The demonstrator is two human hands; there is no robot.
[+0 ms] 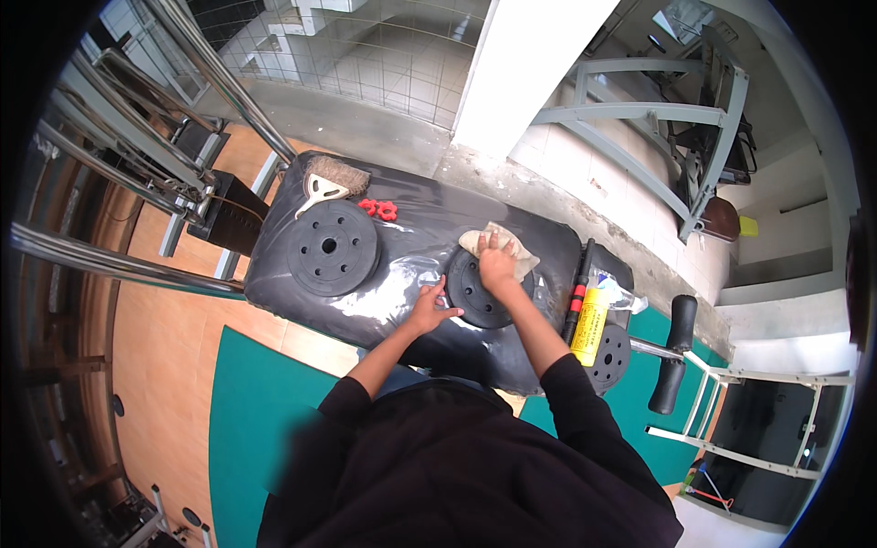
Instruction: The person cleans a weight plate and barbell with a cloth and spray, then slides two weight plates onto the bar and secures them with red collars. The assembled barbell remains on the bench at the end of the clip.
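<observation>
Plate (pixel 474 294) lies flat on bench (pixel 425 203), likely heavy, stiff, best taken by opposite edges, 3 and 9 o'clock; left hand (pixel 433 308) spread unclenched at its 9, right hand (pixel 497 266) over soft cloth (pixel 523 259) near its 12, can't tell if gripping.

Matt weight plate (pixel 468 294), soft-looking cloth (pixel 523 259), glossy plastic-looking bench cover (pixel 429 212), polished metal pole (pixel 137 265).

The plate (pixel 470 294) is black, cloth (pixel 521 256) cream, collars (pixel 387 211) red, canister (pixel 589 326) yellow, mat (pixel 256 411) green.
</observation>
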